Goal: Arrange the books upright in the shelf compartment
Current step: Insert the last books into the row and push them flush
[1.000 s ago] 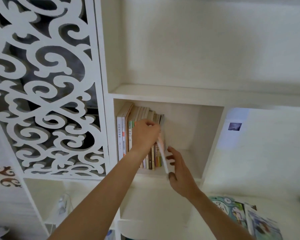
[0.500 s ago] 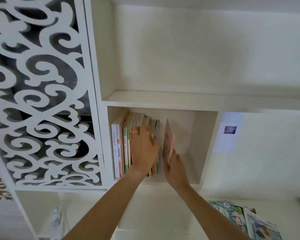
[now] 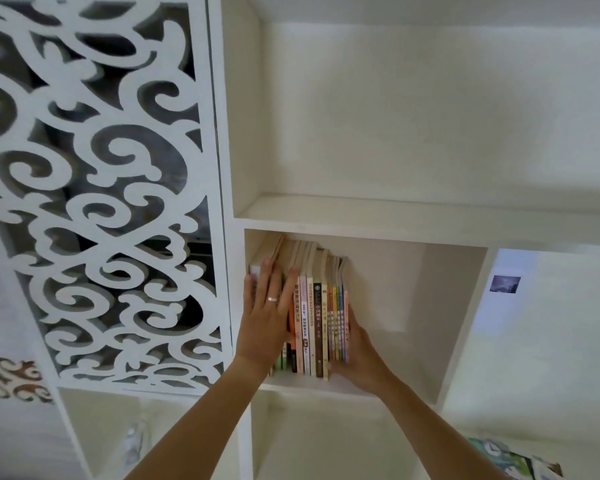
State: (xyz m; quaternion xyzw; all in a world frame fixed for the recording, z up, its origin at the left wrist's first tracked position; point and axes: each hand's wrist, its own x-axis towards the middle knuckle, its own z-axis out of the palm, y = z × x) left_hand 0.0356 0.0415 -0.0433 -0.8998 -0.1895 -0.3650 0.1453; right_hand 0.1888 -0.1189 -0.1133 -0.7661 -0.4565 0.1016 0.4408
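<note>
Row of books [image 3: 317, 317] upright, spines outward, packed against the left wall of the shelf compartment [image 3: 440, 306], right half of the compartment bare. Left hand [image 3: 265, 318] laid flat on the leftmost spines, fingers straight and spread, ring on one finger, gripping nothing. Right hand [image 3: 359, 355] pressed against the right end of the row near the compartment's front edge, palm to the last cover; fingers hidden behind the books, so curl cannot be told. Carved scrollwork panel [image 3: 94, 202] left of the compartment. Loose booklets [image 3: 513, 462] lying at the lower right corner.
</note>
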